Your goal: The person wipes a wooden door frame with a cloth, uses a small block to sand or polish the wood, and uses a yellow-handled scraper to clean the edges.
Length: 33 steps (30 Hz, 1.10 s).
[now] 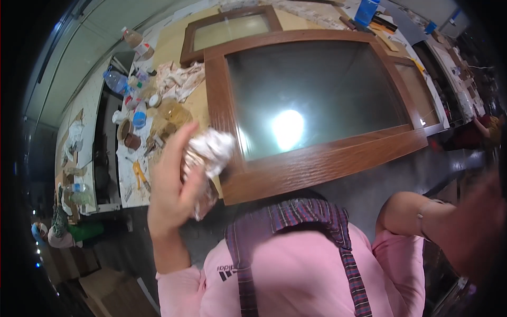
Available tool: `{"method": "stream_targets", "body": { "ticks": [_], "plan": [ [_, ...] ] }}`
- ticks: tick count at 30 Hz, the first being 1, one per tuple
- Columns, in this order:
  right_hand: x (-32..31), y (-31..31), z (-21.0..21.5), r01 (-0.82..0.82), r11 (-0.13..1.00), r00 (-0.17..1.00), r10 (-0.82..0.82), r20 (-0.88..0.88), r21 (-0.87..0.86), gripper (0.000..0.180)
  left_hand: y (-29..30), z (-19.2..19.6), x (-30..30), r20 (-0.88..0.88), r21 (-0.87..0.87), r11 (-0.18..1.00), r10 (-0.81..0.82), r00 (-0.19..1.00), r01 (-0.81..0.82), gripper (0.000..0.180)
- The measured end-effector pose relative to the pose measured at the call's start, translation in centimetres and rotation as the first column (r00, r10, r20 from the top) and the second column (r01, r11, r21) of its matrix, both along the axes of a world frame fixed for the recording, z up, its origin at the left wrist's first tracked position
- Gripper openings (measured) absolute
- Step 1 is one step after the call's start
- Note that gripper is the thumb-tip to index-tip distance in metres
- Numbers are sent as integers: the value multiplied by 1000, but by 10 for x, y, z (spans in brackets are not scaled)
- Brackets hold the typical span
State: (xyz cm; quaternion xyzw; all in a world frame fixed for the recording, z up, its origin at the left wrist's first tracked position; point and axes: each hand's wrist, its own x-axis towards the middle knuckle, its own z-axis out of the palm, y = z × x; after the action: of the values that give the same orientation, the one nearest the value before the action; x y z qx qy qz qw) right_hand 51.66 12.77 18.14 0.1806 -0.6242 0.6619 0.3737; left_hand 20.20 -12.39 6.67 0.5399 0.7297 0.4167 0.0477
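Note:
In my left hand (177,185) is a crumpled, stained white rag (212,150), with my fingers closed round it. This hand hovers beside the left edge of a brown wooden frame with a glass pane (317,100); whether the rag touches the wood I cannot tell. A bright lamp reflection shows in the glass. The frame's near edge juts out past the table toward my body. My right hand (483,227) is raised at the far right, close to the camera, dark and blurred. Its fingers cannot be made out.
Left of the frame, the table holds a heap of rags (179,82), a yellowish plastic container (173,112), several bottles (117,82) and orange-handled pliers (140,174). A smaller glazed frame (232,29) lies behind. A blue container (365,11) stands far right. Another person's arm (481,129) shows at the right.

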Motion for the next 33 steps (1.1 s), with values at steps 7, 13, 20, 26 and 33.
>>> {"method": "stream_targets", "body": {
  "ticks": [7, 13, 20, 26, 33],
  "plan": [
    [-96, -37, -121, 107, 589, 773, -556, 305, 801, 78, 11, -34, 5, -58, -72, 996, -58, 997, 54, 24],
    [-107, -51, -142, 62, 449, 781, -578, 237, 891, 62, -20, -26, 24, -57, -72, 991, -115, 992, 111, 19],
    [-101, -40, -151, 108, 459, 735, -635, 240, 882, 58, 20, -38, -3, -55, -140, 990, 3, 998, -11, 8],
    [-120, -45, -158, 98, 492, 831, -519, 201, 865, 45, -13, -37, 1, 5, -121, 993, -6, 1000, 7, 18],
    [-115, -50, -184, 345, 390, 767, -642, -17, 854, 40, -6, -45, -11, -29, -199, 975, -102, 994, 95, 10]
  ]
}}
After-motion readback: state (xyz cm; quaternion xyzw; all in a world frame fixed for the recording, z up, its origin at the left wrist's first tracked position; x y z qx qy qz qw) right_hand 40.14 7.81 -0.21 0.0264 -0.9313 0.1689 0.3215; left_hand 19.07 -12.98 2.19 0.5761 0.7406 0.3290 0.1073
